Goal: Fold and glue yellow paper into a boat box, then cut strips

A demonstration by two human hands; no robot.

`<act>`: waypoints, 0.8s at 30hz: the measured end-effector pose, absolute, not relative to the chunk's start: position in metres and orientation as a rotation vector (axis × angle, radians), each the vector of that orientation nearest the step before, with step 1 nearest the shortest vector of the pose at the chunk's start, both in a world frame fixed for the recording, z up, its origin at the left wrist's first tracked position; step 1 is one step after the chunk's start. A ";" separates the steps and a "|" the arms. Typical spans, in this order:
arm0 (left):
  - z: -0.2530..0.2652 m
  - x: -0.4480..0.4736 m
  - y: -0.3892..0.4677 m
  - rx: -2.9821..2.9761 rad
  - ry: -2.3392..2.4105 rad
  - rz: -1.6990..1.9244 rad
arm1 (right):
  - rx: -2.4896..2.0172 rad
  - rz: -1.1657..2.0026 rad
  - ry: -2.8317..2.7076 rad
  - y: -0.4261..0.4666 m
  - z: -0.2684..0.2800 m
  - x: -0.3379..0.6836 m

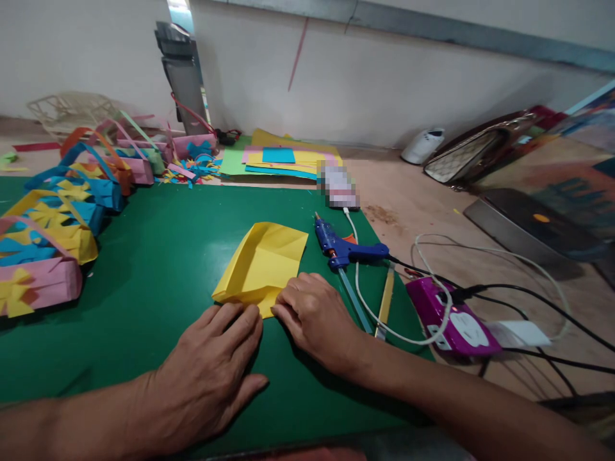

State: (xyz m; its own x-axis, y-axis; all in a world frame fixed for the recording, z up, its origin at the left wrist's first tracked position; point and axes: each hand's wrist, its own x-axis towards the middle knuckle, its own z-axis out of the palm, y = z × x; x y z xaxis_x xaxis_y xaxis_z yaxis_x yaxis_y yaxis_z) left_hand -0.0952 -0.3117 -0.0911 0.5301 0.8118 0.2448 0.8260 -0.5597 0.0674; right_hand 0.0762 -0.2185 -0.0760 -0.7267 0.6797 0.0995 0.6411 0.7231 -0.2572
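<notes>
A creased sheet of yellow paper [269, 262] lies on the green board, its near edge folded up and its left side bent into a ridge. My left hand [204, 371] rests palm down at the near left edge, fingertips on the paper and thumb spread away. At the near right corner, my right hand [314, 317] pinches the folded edge between curled fingers and thumb. Just right of the paper lies a blue glue gun [343, 246] with a clear bluish stick in its back. A yellow cutter knife [385, 298] is beside that stick.
Several folded paper baskets [41, 285] line the left of the green board [158, 256]. Behind are paper scraps [196, 169] and stacked coloured sheets [288, 150]. A phone [340, 186] charges by a white cable. On the right sits a purple power strip [446, 320] among cords.
</notes>
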 end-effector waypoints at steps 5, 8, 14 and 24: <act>-0.091 -0.095 -0.311 -2.689 -1.436 -0.402 | -1.061 0.301 -2.749 -0.219 -0.076 0.075; -0.091 -0.095 -0.311 -2.683 -1.439 -0.400 | -1.059 0.296 -2.750 -0.220 -0.075 0.075; -0.092 -0.095 -0.312 -2.705 -1.497 -0.322 | -1.061 0.300 -2.771 -0.220 -0.075 0.075; -0.078 -0.094 -0.307 -2.809 -1.575 -0.174 | -1.150 0.310 -2.789 -0.217 -0.071 0.074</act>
State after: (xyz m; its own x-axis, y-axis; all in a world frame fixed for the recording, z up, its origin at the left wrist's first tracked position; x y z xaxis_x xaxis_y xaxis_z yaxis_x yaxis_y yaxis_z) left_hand -0.0938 -0.3072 -0.0779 0.5180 0.8537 0.0532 0.8447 -0.5203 0.1254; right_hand 0.0744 -0.2167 -0.0712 -0.7073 0.7066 0.0225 0.6844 0.6924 -0.2286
